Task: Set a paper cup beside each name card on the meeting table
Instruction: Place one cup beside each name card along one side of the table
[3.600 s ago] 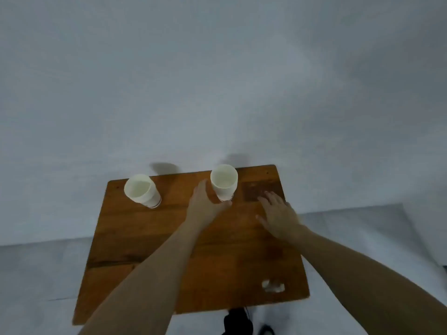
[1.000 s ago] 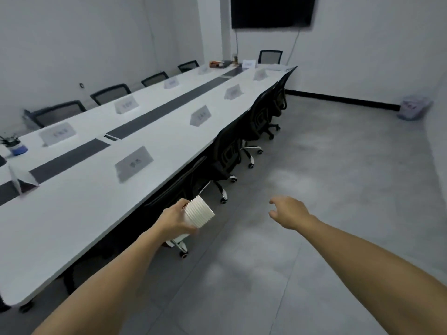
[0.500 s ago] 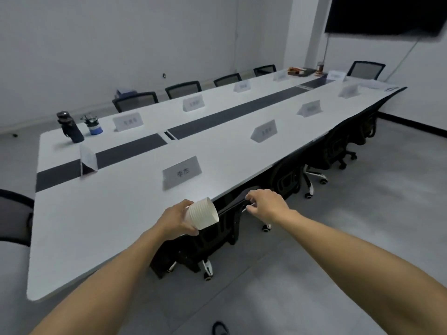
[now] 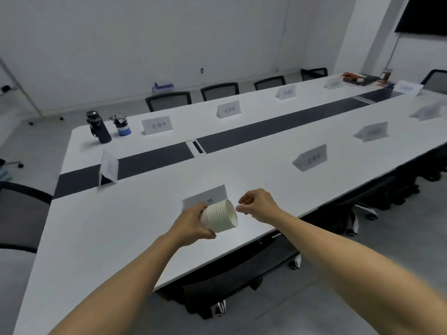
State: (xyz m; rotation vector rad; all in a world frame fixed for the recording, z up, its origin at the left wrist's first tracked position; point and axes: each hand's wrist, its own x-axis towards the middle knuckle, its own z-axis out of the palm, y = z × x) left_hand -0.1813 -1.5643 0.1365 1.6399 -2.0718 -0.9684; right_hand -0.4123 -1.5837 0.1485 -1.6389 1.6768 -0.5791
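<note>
My left hand [image 4: 189, 224] grips a stack of white ribbed paper cups [image 4: 219, 218], held on its side with the rim facing right, above the long white meeting table [image 4: 101, 228]. Just behind the cups stands the nearest name card [image 4: 212, 196], partly hidden by them. My right hand [image 4: 258, 205] hovers at the cups' rim with fingers curled and pinched, holding nothing. More name cards stand along the table, one [image 4: 310, 158] further right, another [image 4: 372, 132] beyond it, and one [image 4: 158, 125] across the table.
A dark bottle [image 4: 98, 127] and a blue pen holder [image 4: 122, 125] stand at the table's far left corner. A folded card [image 4: 109, 168] sits at the table's head. Black office chairs [image 4: 242, 284] are tucked under the near edge; another chair [image 4: 19, 213] stands left.
I have come up to the table. The cups now hang over the tabletop in front of the nearest name card, and my right hand has left the chair back and risen to the cups' rim.
</note>
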